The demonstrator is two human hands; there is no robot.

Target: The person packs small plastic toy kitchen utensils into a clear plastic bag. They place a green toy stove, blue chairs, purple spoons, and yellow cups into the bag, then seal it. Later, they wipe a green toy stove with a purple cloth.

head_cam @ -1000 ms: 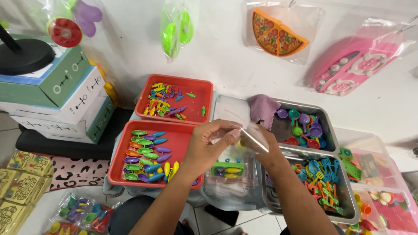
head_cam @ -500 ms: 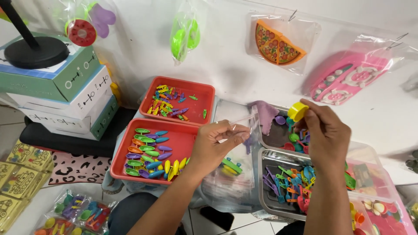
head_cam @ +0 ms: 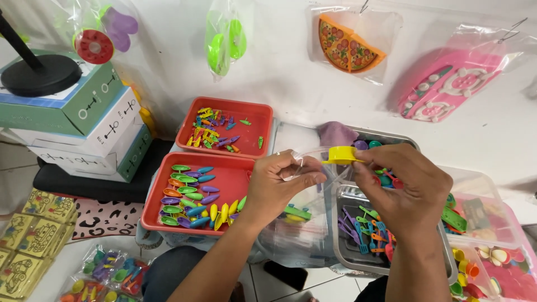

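**Inspector:** Just right of the near red tray (head_cam: 238,184), the left hand (head_cam: 277,187) has its fingers pinched shut on the mouth of a clear plastic bag (head_cam: 299,223). The bag hangs below the hand, with small coloured pieces inside.

**Clerk:** And the right hand?

**Inspector:** Further right of that tray, the right hand (head_cam: 405,190) holds a small yellow toy cup (head_cam: 341,155) between thumb and fingertips, grip closed, at the bag's opening.

**Clerk:** Surroundings?

**Inspector:** Beyond the near tray, a second red tray (head_cam: 254,114) of small toys. To its right, under the right hand, a metal tray (head_cam: 349,254) of coloured toy utensils.
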